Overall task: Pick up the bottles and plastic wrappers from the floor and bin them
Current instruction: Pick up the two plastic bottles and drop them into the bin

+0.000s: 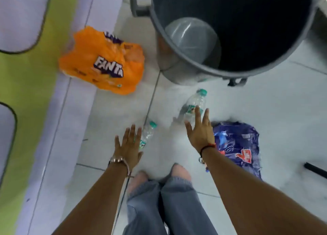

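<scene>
green mat [33, 86] beside white floor tiles [276, 107].

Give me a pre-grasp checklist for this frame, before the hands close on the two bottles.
1. Left hand empty and open: ok, fingers spread.
2. Right hand empty and open: ok.
3. Near bottle within reach of left hand: ok, it lies under the fingertips.
4. Far bottle in line with right hand: ok; contact cannot tell.
5. Bin mouth open to take items: ok, no lid on it.
6. Orange wrapper and blue wrapper binned: not ok, both lie on the floor.
</scene>
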Available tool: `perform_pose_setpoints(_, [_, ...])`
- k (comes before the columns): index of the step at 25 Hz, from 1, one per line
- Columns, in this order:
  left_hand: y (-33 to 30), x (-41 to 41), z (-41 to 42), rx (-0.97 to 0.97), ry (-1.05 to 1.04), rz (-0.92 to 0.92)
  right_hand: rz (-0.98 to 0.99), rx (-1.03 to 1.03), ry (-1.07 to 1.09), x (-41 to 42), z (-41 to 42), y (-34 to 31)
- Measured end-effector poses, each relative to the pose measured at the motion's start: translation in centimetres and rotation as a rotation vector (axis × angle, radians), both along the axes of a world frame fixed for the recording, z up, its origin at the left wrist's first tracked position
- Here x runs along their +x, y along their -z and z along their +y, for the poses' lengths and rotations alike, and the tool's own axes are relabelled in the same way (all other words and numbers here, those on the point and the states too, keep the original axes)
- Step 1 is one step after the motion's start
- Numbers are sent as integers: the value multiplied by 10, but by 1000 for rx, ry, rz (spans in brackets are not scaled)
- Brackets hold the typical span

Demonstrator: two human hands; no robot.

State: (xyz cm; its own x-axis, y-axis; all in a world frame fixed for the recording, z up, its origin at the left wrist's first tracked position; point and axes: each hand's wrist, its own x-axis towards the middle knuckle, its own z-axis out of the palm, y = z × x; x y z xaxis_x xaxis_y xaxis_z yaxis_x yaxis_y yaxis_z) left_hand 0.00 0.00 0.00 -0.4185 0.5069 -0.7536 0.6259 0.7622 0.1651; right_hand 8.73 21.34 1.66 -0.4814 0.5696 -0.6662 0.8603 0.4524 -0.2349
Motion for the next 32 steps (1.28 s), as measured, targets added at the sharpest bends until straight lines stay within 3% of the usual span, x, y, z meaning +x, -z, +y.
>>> perform_pose_setpoints(4, [31,3,18,-42,-46,-86,1,-46,162,-15,14,30])
perform_pose_setpoints(10, [25,26,17,83,-170,11,52,47,121,-20,0,29])
perform_pose_setpoints(14, [-30,23,20,188,-183,71,126,172,264,10,-21,-18])
perform_pose_setpoints(18, [-107,-2,34,347,-601,21,221,261,575,36,-11,-89])
perform_pose_setpoints(22, [-195,-45,53,579,-759,162,388,397,766,26,25,-178])
perform_pose_setpoints(25, [-252,-87,86,777,-785,269,553,413,706,-10,52,-232])
perform_pose_setpoints(28, [-286,-114,144,979,-712,262,633,352,489,-62,72,-259])
perform_pose_setpoints(32, [-280,-122,216,898,-581,240,410,368,221,-108,88,-234])
